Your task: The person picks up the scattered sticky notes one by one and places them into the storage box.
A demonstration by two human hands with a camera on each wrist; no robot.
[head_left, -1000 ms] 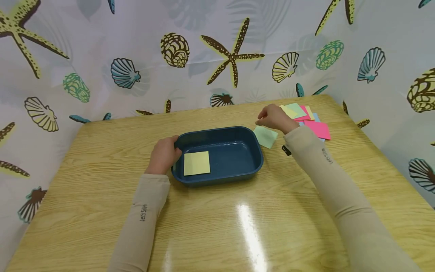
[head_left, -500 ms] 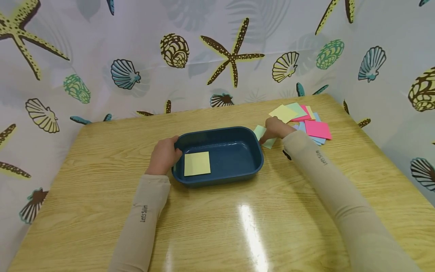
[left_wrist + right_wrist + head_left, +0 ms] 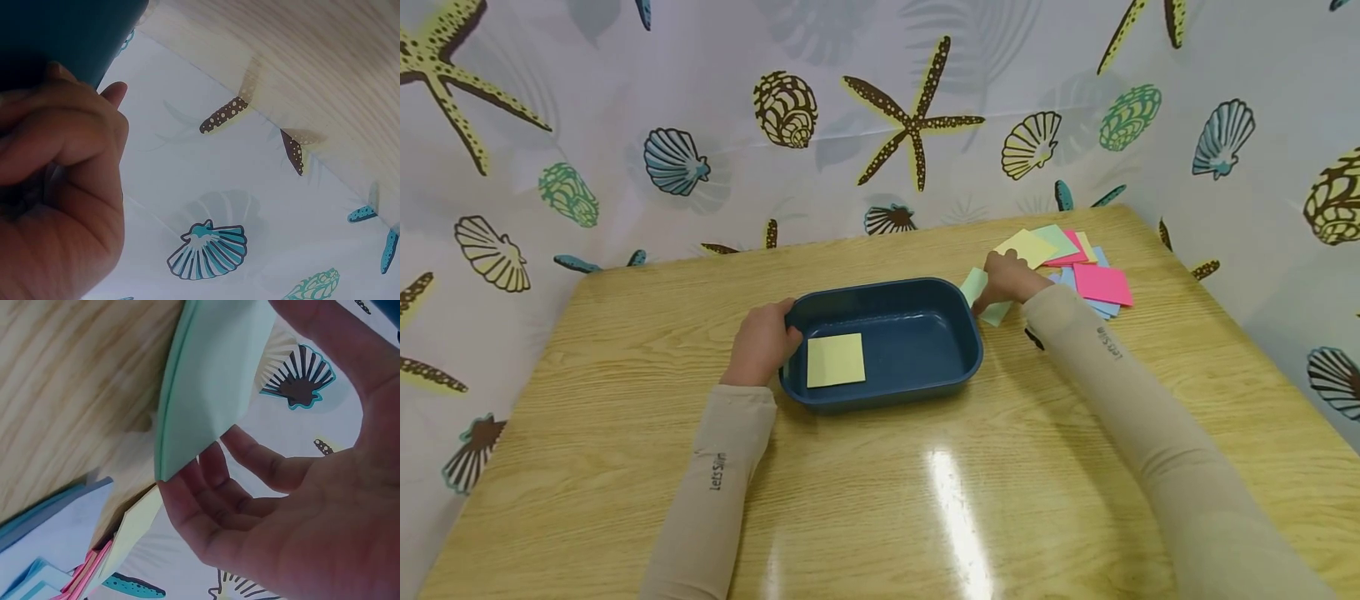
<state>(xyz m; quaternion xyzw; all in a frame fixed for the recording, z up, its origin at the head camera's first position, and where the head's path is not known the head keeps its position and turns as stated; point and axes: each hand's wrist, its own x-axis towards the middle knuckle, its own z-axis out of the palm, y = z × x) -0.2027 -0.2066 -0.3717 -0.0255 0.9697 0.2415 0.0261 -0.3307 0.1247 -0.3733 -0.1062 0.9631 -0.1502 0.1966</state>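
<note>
My left hand (image 3: 762,343) grips the left end of a dark blue plastic bin (image 3: 880,397), thumb inside the rim and fingers outside. Inside the bin, on the left, lies a pale yellow sticky note pad (image 3: 836,361). Just beyond the bin's right end, my right hand (image 3: 1009,279) holds a light green sticky note pad (image 3: 974,286), partly hidden under the hand in the head view. Seen from the right wrist, the thumb is at one edge of the green pad (image 3: 212,387) and the fingertips (image 3: 172,490) are at the opposite edge.
Behind the right hand, toward the back right, spreads a pile of sticky notes: yellow (image 3: 1026,247), green (image 3: 1056,240), pink (image 3: 1103,285) and blue (image 3: 1105,308). A cloth (image 3: 715,75) printed with shells and starfish hangs behind the wooden table (image 3: 850,500).
My right hand has come down onto the green pad and taken it between thumb and fingers, uncovering the yellow notes behind. The left hand and bin have stayed in place.
</note>
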